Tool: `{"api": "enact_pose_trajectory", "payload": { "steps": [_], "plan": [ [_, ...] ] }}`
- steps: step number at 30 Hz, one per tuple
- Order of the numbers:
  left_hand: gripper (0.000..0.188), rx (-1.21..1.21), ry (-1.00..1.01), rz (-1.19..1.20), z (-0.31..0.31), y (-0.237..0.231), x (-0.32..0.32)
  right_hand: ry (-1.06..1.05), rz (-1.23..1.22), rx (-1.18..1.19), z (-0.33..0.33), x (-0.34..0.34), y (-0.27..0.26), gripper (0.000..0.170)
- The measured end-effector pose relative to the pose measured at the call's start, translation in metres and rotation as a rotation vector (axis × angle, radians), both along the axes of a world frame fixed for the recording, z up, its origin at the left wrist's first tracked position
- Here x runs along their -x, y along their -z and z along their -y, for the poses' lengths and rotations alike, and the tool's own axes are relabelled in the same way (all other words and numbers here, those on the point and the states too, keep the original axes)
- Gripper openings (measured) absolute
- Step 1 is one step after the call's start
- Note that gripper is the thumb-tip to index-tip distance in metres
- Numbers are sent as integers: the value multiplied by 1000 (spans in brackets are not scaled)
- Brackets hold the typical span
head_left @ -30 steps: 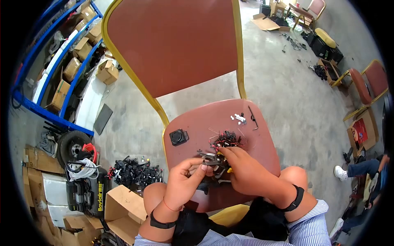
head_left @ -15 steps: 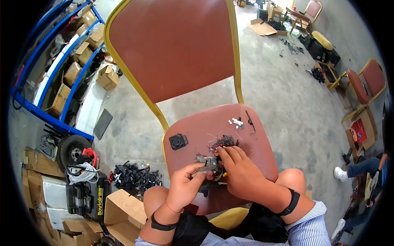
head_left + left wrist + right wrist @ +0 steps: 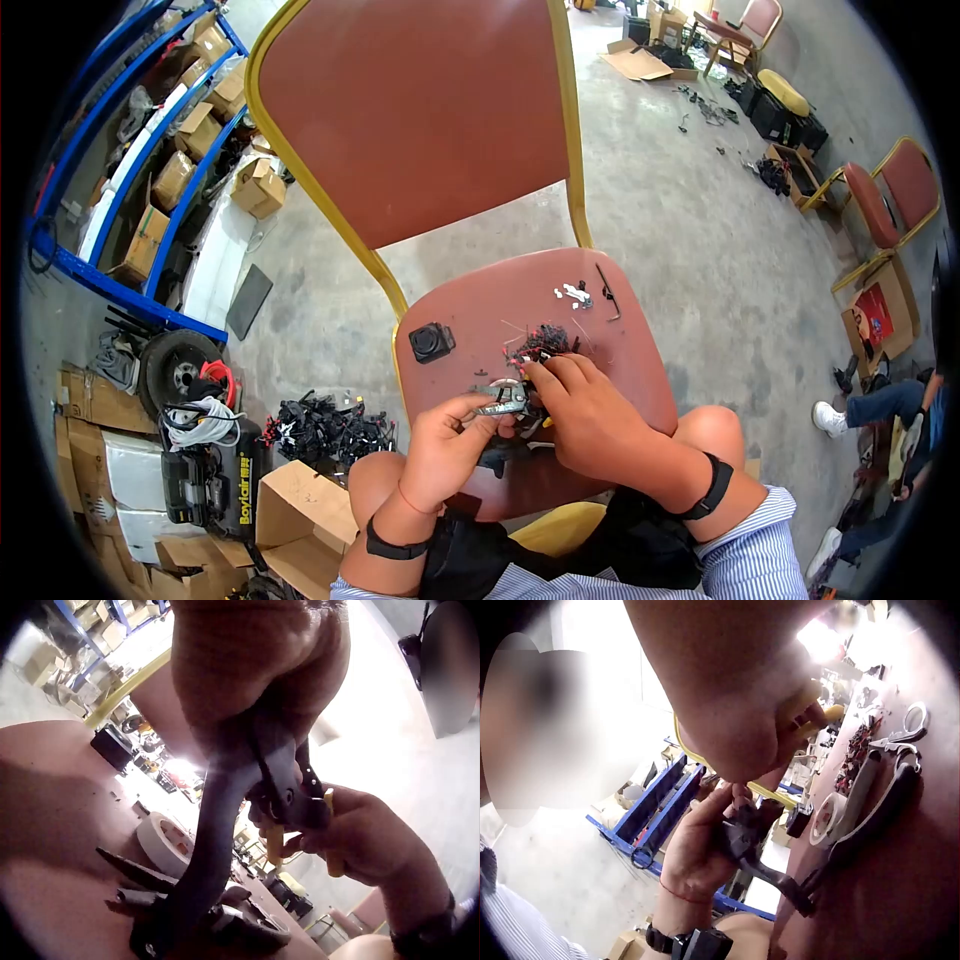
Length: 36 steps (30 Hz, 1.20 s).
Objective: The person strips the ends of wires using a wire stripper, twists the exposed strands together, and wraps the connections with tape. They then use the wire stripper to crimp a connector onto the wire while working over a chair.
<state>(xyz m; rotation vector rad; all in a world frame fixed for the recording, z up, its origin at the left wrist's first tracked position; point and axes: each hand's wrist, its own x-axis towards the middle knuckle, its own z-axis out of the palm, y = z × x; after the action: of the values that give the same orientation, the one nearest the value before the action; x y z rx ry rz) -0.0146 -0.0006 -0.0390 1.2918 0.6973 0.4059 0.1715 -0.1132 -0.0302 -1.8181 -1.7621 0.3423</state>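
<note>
My left hand (image 3: pixel 445 450) pinches a black curved part (image 3: pixel 217 817) between thumb and fingers over the front of the chair seat. It has a long bent arm and a small round hole. My right hand (image 3: pixel 590 410) grips yellow-handled pliers (image 3: pixel 335 844) right beside that part; the jaws are mostly hidden behind it. Black-handled pliers (image 3: pixel 881 806) lie under the hands, next to a roll of white tape (image 3: pixel 829 817). A pair of small scissors (image 3: pixel 907 727) lies beyond them. Ahead of the right hand sits a heap of black and red clippings (image 3: pixel 550 340).
A black boxy object (image 3: pixel 431 342) is on the left of the seat (image 3: pixel 480 290). White bits (image 3: pixel 575 295) and a hex key (image 3: pixel 608 292) lie at its far right. Black parts (image 3: pixel 330 435) are piled on the floor beside an open carton (image 3: pixel 300 515).
The held black part has turned slightly in the left hand, showing a lighter face upward. Both hands stay close together in nearly the same place. The head view has shifted a little.
</note>
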Motion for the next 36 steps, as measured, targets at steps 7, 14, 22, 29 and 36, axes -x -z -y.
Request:
{"api": "enact_pose_trajectory", "payload": {
  "steps": [7, 14, 22, 29, 36],
  "plan": [
    [14, 2, -34, -26, 4, -10, -3, 14, 78, 41, 3, -1, 2, 60],
    [14, 24, -49, -19, 6, -9, -2, -14, -91, 76, -1, -6, 9, 49],
    [16, 71, 25, 27, 1, -10, 2, 27, -292, 269, -6, -7, 0, 47],
    [18, 124, 156, 90, 3, -20, 10, -24, -394, 256, 7, -5, -9, 36],
    [19, 162, 168, 61, 5, -23, 14, 83, -565, 345, 14, 8, -12, 39]
  ]
}}
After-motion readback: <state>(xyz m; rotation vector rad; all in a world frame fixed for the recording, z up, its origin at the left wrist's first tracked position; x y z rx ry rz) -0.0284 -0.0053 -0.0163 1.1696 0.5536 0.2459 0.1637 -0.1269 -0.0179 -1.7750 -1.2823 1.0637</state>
